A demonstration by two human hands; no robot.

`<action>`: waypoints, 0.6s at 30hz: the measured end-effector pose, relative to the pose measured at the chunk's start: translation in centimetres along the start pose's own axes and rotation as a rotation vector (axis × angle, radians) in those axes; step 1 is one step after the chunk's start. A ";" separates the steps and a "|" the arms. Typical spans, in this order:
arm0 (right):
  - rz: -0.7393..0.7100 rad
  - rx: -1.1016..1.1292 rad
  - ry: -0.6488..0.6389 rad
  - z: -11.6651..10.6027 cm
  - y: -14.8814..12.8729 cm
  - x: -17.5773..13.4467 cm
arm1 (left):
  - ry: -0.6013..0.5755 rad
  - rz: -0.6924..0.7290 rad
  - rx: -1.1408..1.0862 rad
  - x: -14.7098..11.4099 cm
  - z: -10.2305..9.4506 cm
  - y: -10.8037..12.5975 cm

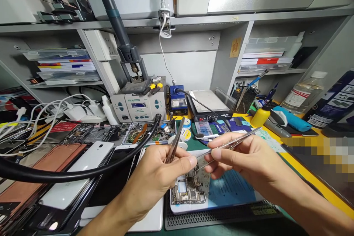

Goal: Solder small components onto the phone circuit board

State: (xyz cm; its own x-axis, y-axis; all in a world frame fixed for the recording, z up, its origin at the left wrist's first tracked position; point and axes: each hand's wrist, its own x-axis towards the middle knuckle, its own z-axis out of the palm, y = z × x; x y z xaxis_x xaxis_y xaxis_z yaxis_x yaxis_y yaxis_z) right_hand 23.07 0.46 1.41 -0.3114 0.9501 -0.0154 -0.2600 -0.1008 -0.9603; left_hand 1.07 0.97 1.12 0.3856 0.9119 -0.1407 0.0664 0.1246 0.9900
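Note:
My left hand (163, 173) is closed around a pair of metal tweezers (176, 142) that point up and away. Its thumb and index fingertip are pressed together; whether something tiny sits between them I cannot make out. A second pair of tweezers (235, 143) is gripped in my right hand (246, 155), and its tips reach left and down, close to my left thumb. Below both hands a phone logic board (190, 191) lies on a white and blue flat pad (229, 188). My left hand covers part of the board's upper side.
A thick black hose (91, 175) arcs across the left, over several phones (77, 175). Behind stand a hot-air station (139, 107), a tray of parts (149, 132) and a heating plate (211, 103). To the right are a yellow bottle (260, 116) and a clear bottle (304, 92).

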 end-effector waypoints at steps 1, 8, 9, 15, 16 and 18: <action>-0.004 -0.001 -0.001 0.0 -0.1 0.0 | 0.006 0.003 -0.005 0.0 0.0 0.0; -0.063 0.012 0.087 -0.8 -1.3 0.6 | 0.097 0.019 -0.081 0.5 -0.6 0.4; -0.075 0.008 0.117 -1.0 -1.5 0.8 | 0.114 0.027 -0.094 0.6 -0.8 0.5; -0.091 -0.094 0.232 -1.8 -1.8 1.4 | 0.195 0.073 -0.107 0.4 -2.1 0.9; -0.104 -0.115 0.234 -1.8 -1.8 1.5 | 0.198 0.076 -0.105 0.4 -2.2 1.0; -0.128 -0.150 0.232 -1.9 -1.8 1.4 | 0.199 0.083 -0.105 0.4 -2.4 1.0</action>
State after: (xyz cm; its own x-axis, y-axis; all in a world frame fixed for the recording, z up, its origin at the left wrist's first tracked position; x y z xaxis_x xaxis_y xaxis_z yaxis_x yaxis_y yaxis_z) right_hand 24.79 2.57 2.59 -0.0627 0.9961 0.0621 -0.1407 0.0528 -0.9886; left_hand -0.95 2.42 2.11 0.1957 0.9786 -0.0638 -0.0582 0.0766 0.9954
